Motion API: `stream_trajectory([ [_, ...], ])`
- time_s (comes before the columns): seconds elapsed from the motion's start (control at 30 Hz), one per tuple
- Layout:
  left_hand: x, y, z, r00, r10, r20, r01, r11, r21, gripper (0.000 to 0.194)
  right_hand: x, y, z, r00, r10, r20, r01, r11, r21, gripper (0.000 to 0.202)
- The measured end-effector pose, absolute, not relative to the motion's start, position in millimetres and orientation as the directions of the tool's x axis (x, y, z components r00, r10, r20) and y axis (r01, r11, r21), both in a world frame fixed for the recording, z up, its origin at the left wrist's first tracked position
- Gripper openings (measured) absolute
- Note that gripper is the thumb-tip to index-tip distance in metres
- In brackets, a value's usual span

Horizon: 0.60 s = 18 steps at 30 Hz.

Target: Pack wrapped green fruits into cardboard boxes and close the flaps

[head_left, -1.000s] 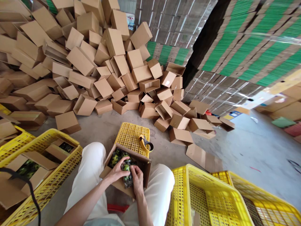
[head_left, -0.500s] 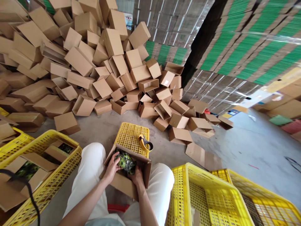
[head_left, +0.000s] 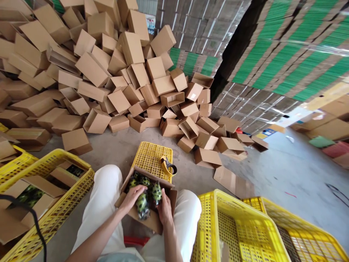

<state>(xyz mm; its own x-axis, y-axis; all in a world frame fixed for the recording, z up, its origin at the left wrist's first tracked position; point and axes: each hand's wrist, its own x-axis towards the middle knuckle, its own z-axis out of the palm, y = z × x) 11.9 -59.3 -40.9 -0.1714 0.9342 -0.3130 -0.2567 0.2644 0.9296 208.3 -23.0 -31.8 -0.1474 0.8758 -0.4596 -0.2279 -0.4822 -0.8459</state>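
Note:
An open cardboard box [head_left: 147, 219] rests tilted between the knees, with several green, dark-spotted items in clear wrapping inside. My left hand [head_left: 133, 197] is closed on one wrapped green item [head_left: 142, 204] in the middle of the box. At the box's right side, my right hand [head_left: 165, 207] holds another wrapped green item [head_left: 157, 193] upright, its fingers against the item's right side. Just beyond the box, an upturned yellow crate [head_left: 148, 158] bears a yellow-and-black tape dispenser [head_left: 167, 166].
Many cardboard boxes [head_left: 132, 47] lie heaped ahead. A yellow crate [head_left: 64, 203] with filled open boxes is at left. Yellow crates [head_left: 209, 218] stand at right. Flattened cardboard [head_left: 231, 182] lies on the floor; strapped stacks [head_left: 286, 47] rise behind.
The wrapped green items, bunched together between both hands before, are now apart. My left hand has shifted right over one, and my right hand has raised another at the right side.

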Motion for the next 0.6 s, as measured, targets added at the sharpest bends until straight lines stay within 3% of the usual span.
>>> stream_trajectory([
  [0.1, 16, -62, -35, -0.122, 0.973, -0.197, -0.132, 0.181, 0.975, 0.052, 206, -24, -34, -0.175, 0.886, -0.429, -0.205, -0.459, -0.864, 0.055],
  [0.27, 16, -60, -39, -0.135, 0.97, -0.203, -0.19, 0.175, 0.966, 0.07, 202, -22, -48, -0.288, 0.867, -0.407, -0.091, -0.448, -0.89, 0.063],
  [0.47, 16, -50, -53, -0.198, 0.934, -0.297, -0.3, 0.231, 0.926, 0.056, 203, -5, -77, 0.027, 0.974, -0.227, 0.027, -0.227, -0.973, 0.045],
  [0.6, 19, -49, -55, -0.182, 0.949, -0.259, -0.245, 0.211, 0.946, 0.051, 204, 3, -96, -0.036, 0.984, -0.176, 0.202, -0.166, -0.965, 0.042],
])
